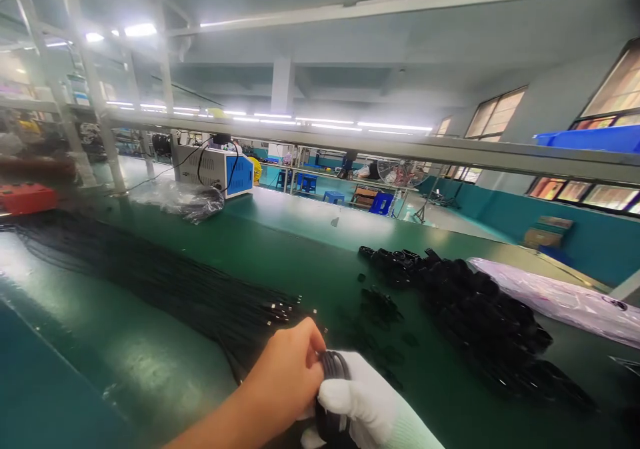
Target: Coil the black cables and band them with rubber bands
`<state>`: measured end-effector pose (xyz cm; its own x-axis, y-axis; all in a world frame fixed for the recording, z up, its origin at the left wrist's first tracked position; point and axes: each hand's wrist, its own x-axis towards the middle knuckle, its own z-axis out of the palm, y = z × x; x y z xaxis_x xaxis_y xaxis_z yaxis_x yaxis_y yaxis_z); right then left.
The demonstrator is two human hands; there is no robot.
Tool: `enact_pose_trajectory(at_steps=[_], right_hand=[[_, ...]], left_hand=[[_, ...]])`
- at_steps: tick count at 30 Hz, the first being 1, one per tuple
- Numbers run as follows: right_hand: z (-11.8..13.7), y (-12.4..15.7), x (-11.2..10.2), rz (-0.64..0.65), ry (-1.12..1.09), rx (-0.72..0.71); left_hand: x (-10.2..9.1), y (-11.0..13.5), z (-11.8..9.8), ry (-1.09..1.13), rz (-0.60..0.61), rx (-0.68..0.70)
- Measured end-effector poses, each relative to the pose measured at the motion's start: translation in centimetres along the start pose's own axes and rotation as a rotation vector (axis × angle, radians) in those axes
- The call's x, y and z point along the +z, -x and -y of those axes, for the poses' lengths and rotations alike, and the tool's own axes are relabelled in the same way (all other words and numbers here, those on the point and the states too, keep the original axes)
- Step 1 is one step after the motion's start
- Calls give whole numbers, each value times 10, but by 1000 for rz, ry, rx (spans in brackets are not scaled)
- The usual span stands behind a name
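Note:
A coiled black cable (pixel 334 367) is between my two hands, low in the middle of the view. My right hand (pixel 370 395), in a white glove, grips the coil with the thumb across its near side. Bare and closed, my left hand (pixel 293 362) pinches at the coil's upper left edge; what lies inside the pinch is hidden. Beyond and to the left, long straight black cables (pixel 165 275) lie side by side, small silvery ends (pixel 280 312) pointing toward my hands. Several small black pieces (pixel 380 305) lie right of them on the green tabletop (pixel 285 252).
A large heap of black coiled bundles (pixel 465 302) lies to the right, beside a pinkish plastic-wrapped package (pixel 560 295). Farther back are a clear plastic bag (pixel 175 199) and a blue-and-white machine (pixel 215 169). A red box (pixel 27 197) is at far left. A shelf rail (pixel 350 139) crosses above.

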<state>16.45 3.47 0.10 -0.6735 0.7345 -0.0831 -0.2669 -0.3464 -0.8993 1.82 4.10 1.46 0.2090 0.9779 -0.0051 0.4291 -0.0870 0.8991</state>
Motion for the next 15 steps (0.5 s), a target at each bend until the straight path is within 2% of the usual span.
enact_pose_trajectory(at_steps=[3, 7, 9, 15], right_hand=[[-2, 0, 4, -73, 13, -7], [-6, 0, 2, -103, 19, 29], [-8, -2, 0, -114, 30, 28], [-4, -2, 9, -115, 79, 8]], left_hand=[[-2, -2, 0, -109, 1, 17], [-8, -5, 2, -112, 15, -18], [-8, -5, 2, -110, 15, 7], [4, -8, 5, 6, -8, 78]])
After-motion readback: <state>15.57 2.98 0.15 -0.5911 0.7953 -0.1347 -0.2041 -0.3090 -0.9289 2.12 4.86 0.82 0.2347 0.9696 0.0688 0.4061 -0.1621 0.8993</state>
